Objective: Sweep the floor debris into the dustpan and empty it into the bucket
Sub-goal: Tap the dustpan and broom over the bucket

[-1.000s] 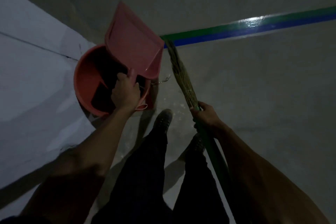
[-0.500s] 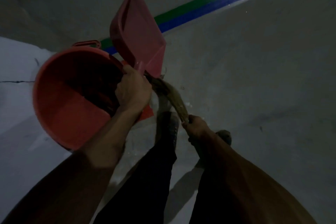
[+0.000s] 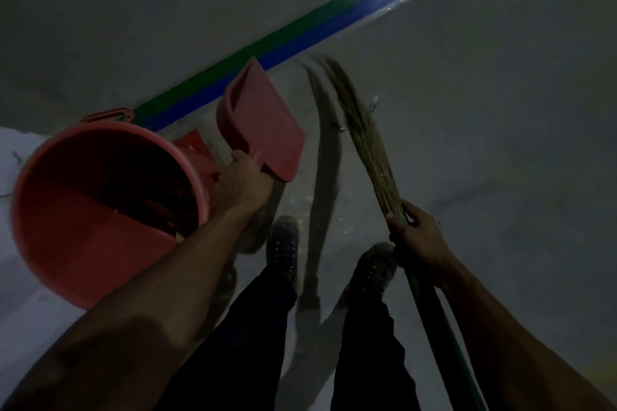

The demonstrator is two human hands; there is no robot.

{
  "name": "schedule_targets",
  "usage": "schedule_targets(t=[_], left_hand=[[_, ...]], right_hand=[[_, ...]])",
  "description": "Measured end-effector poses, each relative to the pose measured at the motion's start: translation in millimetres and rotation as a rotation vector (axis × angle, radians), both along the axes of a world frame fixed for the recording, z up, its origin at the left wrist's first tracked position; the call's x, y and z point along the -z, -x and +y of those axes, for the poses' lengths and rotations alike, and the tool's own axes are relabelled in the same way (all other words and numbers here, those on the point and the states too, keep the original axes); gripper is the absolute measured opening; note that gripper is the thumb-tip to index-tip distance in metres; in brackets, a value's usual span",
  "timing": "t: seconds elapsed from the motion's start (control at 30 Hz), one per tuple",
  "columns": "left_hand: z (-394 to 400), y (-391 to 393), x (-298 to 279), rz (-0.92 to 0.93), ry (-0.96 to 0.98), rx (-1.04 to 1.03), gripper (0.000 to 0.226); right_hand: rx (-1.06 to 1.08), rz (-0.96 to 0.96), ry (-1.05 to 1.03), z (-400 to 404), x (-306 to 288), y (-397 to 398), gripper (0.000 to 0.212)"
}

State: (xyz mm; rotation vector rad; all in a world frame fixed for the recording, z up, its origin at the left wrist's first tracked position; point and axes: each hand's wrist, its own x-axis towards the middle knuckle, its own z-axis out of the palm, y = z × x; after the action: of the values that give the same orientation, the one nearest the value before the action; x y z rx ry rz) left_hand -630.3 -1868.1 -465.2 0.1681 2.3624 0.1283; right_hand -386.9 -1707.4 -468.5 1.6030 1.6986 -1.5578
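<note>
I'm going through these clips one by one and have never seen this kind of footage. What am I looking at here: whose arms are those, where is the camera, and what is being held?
There is no machine here. A person wears a wide-angle camera on the head, so the single view looks forward and down over their own arms, dark trousers and shoes onto a grey floor.

The left hand grips the handle of a red dustpan, held up off the floor just right of an orange bucket. The bucket's inside is too dark to tell what it holds.

The right hand grips a broom where the straw bristles meet its green handle; the bristles point away from the person and look blurred.

A green and blue stripe runs across the floor beyond them.
</note>
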Motion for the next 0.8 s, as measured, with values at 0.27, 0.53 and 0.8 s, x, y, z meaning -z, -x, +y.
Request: schedule_targets(t=[0.27,0.53,0.8], left_hand=[[37.1,-42.7,58.5,-0.133,0.075,0.010,0.040],[47.4,-80.2,139.3,-0.137,0.032,-0.108,0.036],[38.6,-90.0,181.7,-0.192,0.018,-0.147,0.032]], right_hand=[[0.020,0.037,-0.143,67.5,32.8,-5.7,0.028],[-0.169,-0.041,-0.262,137.3,111.1,-18.2,0.032],[-0.435,-0.120,-0.265,163.7,159.3,-34.9,0.040]])
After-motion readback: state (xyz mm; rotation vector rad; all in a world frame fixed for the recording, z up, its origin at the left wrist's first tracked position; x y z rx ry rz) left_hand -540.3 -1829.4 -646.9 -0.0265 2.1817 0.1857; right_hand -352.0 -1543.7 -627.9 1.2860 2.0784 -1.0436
